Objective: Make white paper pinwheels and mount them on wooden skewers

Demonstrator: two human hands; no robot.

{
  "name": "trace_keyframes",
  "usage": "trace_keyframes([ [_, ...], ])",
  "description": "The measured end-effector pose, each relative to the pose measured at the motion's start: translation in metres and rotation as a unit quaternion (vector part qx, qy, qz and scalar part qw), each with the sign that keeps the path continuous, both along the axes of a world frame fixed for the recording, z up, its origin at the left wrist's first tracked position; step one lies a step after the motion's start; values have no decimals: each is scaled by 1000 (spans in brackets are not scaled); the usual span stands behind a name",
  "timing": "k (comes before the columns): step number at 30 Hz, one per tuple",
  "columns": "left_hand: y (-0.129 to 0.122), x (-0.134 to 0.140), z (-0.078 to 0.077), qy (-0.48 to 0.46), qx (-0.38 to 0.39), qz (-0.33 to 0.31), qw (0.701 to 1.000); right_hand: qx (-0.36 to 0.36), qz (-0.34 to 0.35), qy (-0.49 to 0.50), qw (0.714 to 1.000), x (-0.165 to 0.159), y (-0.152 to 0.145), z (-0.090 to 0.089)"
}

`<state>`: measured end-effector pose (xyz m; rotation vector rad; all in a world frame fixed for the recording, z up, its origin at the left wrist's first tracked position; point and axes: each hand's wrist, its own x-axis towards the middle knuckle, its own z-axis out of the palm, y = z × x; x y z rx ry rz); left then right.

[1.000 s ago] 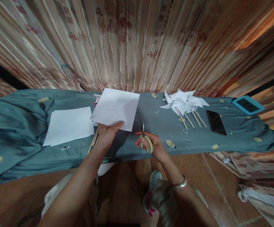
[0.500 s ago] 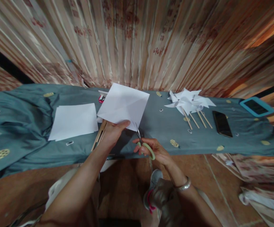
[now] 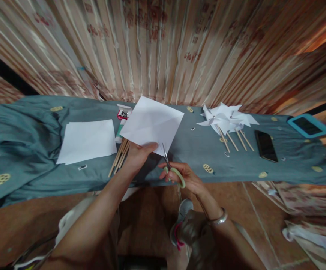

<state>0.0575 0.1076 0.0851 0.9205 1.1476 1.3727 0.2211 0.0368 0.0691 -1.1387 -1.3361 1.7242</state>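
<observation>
My left hand (image 3: 140, 153) grips a square sheet of white paper (image 3: 153, 122) by its near edge, thumb on top and fingers hidden beneath. My right hand (image 3: 183, 174) holds scissors (image 3: 177, 176) with pale green handles. Their blades meet the paper's near corner, one of them lying over the sheet. Under and beside my left hand are several wooden sticks (image 3: 118, 159). Behind them, partly covered by the sheet, are a small red and white box (image 3: 123, 112) of tiny metal pieces and a green and white tube (image 3: 119, 132).
A stack of white paper (image 3: 87, 141) lies left on the cloth-covered table (image 3: 176, 129). To the right are several white paper pinwheels (image 3: 227, 118) on sticks, a black phone (image 3: 266, 145) and a blue-framed tablet (image 3: 308, 125). A pleated curtain (image 3: 163, 52) hangs along the back edge.
My left hand and the paper have shifted slightly right, uncovering more of the small box, the tube and the sticks. The scissors stay at the paper's near corner.
</observation>
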Motion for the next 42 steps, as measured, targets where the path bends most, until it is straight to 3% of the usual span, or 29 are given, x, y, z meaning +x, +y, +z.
trace_keyframes([
  [9, 0, -5, 0, 78, -6, -20, 997, -10, 7, -21, 1000, 1, 1, 0],
  [19, -1, -5, -3, 70, 13, -22, 997, 18, 24, -28, 999, 1, 1, -2],
  [35, 0, -5, -5, 74, 16, -19, 997, 8, 10, -19, 1000, 0, -1, -3],
  [42, -1, -5, -4, 87, 10, -24, 996, 43, 2, -32, 999, 0, -1, -12],
])
